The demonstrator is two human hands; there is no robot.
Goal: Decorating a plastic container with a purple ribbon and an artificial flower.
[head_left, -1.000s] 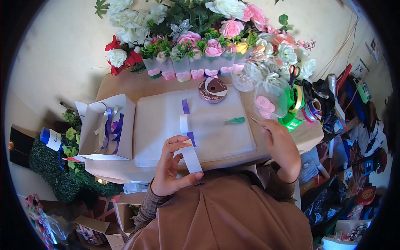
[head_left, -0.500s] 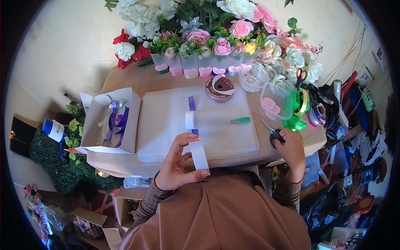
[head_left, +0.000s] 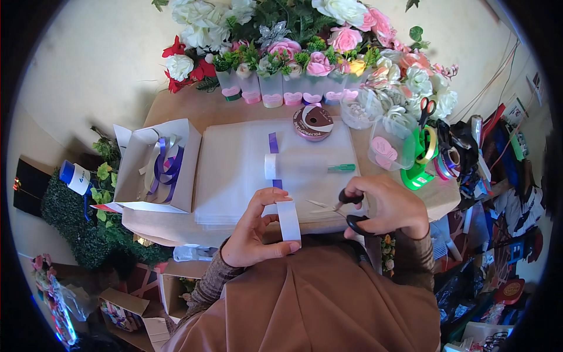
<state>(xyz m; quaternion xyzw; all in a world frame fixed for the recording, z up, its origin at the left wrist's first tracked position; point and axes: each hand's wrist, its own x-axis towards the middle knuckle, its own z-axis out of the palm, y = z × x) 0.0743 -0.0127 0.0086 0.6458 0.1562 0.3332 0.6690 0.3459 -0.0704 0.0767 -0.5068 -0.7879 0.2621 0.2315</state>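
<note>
White strip (head_left: pixel 289 220) pinched in left hand (head_left: pixel 250 239), lower centre; scissors (head_left: pixel 338 205) spread in right hand (head_left: pixel 396 206), cutting seemingly not begun; purple ribbon (head_left: pixel 273 142) apparently beneath frosted tube (head_left: pixel 302 168), untied.

Scissor handles (head_left: pixel 353 222) partly hidden by right hand (head_left: pixel 396 205), brown garment (head_left: pixel 311 299) cropped below

I see, over the remote feed, a plain cream wall (head_left: pixel 99 76) behind a table covered in brown paper (head_left: pixel 170 111), its edges bowed by the lens. Thin reddish cables (head_left: pixel 502 71) slant down at far right. Low left, I note a dark red surface with pale lines (head_left: pixel 139 280), apparently floor. Light diffuse; shadows soft.
</note>
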